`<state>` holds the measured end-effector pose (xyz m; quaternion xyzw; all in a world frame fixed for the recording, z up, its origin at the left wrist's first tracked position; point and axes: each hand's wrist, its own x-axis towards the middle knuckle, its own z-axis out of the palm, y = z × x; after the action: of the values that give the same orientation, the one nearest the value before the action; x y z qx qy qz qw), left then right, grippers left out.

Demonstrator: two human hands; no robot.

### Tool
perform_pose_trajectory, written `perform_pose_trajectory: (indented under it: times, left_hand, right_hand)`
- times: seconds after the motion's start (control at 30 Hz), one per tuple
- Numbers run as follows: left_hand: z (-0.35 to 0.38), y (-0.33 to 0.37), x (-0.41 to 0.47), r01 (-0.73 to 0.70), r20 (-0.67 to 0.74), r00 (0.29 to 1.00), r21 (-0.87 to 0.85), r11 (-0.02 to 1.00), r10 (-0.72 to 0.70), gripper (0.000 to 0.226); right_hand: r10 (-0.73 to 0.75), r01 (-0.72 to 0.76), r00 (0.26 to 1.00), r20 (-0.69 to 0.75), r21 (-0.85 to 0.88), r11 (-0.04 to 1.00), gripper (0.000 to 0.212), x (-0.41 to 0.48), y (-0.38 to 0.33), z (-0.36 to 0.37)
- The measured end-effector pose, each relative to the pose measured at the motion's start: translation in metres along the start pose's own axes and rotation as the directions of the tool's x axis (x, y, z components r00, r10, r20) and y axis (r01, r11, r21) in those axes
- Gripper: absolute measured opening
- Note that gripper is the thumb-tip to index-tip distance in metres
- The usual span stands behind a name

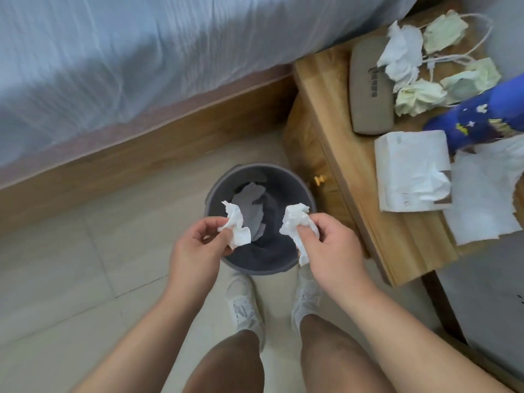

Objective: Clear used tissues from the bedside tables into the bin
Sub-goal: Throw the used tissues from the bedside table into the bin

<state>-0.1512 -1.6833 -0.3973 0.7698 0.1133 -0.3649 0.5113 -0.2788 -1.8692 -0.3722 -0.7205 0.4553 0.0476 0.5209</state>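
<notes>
A round dark grey bin stands on the floor in front of my feet, with a tissue lying inside. My left hand pinches a crumpled white tissue over the bin's near rim. My right hand grips another crumpled white tissue just above the bin's right side. On the wooden bedside table to the right lie a crumpled white tissue and three crumpled pale yellow tissues.
The table also holds a grey glasses case, a white tissue pack, flat white tissue sheets, a white cable and a blue patterned object. A bed with a wooden frame runs along the left. My white shoes stand behind the bin.
</notes>
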Motion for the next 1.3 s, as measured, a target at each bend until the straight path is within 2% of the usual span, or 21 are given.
perform_pose_trajectory:
  times: [0.17, 0.3, 0.37, 0.5, 0.67, 0.83, 0.97, 1.13, 1.3]
  left_hand:
    - [0.001, -0.048, 0.027, 0.071, 0.064, 0.995, 0.075, 0.995, -0.076, 0.030]
    - [0.007, -0.067, 0.039, 0.065, 0.199, 0.976, 0.129, 0.989, -0.090, 0.046]
    - [0.009, -0.069, 0.039, 0.039, 0.224, 0.971, 0.202, 0.979, -0.085, 0.050]
    - [0.009, -0.052, 0.026, 0.047, 0.190, 0.977, 0.256, 0.965, -0.098, 0.043]
    - [0.015, -0.004, -0.005, 0.006, 0.164, 0.985, 0.252, 0.968, -0.049, 0.029]
    - [0.036, 0.066, -0.040, -0.065, 0.249, 0.969, 0.244, 0.968, 0.002, 0.019]
    - [0.068, 0.121, -0.056, -0.187, 0.350, 0.933, 0.264, 0.946, 0.086, 0.015]
    - [0.112, 0.173, -0.061, -0.318, 0.444, 0.881, 0.301, 0.899, 0.163, 0.016]
    - [0.158, 0.195, -0.059, -0.373, 0.463, 0.865, 0.330, 0.867, 0.195, 0.015]
  right_hand:
    - [0.122, -0.105, 0.988, 0.100, -0.159, 0.982, 0.017, 0.046, 0.048, 0.035]
    - [0.241, -0.198, 0.952, 0.186, -0.224, 0.954, 0.058, 0.071, 0.074, 0.045]
    - [0.286, -0.239, 0.943, 0.173, -0.249, 0.939, 0.065, 0.077, 0.081, 0.044]
    - [0.320, -0.281, 0.931, 0.174, -0.218, 0.935, 0.059, 0.066, 0.077, 0.030]
    - [0.244, -0.218, 0.954, 0.175, -0.158, 0.963, 0.041, 0.023, 0.034, -0.011]
    - [0.197, -0.190, 0.976, 0.096, -0.079, 0.979, 0.027, -0.025, -0.015, -0.069]
    - [0.157, -0.156, 0.988, -0.013, 0.029, 0.987, 0.016, -0.051, -0.038, -0.116]
    - [0.161, -0.145, 0.973, -0.166, 0.103, 0.984, 0.016, -0.063, -0.039, -0.173]
    - [0.213, -0.163, 0.922, -0.323, 0.175, 0.971, 0.019, -0.054, -0.018, -0.218]
